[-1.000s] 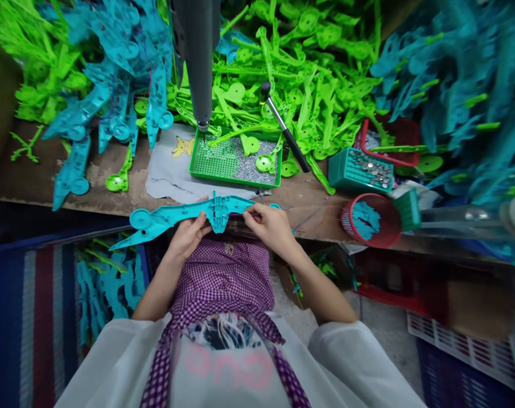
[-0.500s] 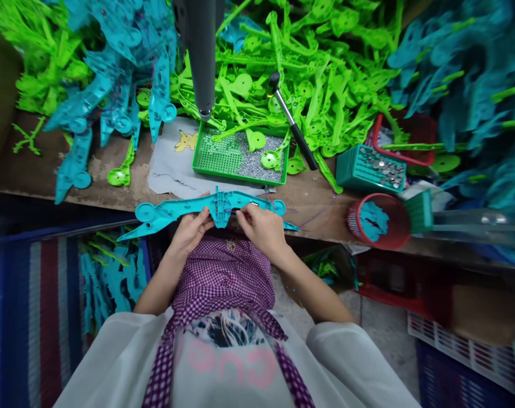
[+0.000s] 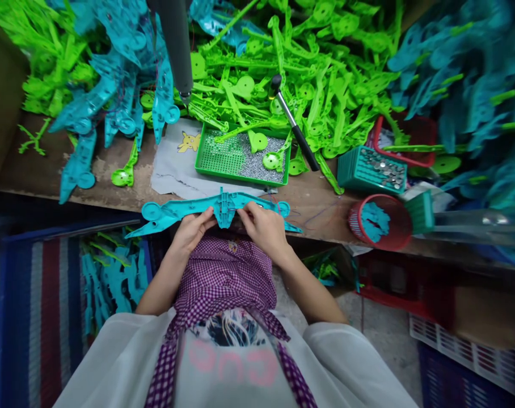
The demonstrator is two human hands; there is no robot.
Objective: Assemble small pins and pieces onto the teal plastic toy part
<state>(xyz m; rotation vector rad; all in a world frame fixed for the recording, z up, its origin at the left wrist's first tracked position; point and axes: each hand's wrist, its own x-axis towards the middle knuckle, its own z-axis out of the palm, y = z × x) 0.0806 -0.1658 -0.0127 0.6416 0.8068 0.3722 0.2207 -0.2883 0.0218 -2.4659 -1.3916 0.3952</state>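
Turquoise moulded-plastic bar [image 3: 172, 211] lies crosswise over the near edge of the brown wooden desk [image 3: 321, 207], just before the green perforated plastic tray [image 3: 210, 158]. The left hand [image 3: 192, 229] and right hand [image 3: 264, 226] both grasp its ribbed middle, fingertips pinched on it.

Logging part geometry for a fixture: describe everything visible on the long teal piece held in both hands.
The teal part is a long, thin, glossy moulded-plastic shell, held roughly level along the workbench front edge. Its left end has a round boss with a pointed blade below. A ribbed block sits mid-length, and another round boss is at the right end. The left hand grips it just left of the block, and the right hand pinches it just right.
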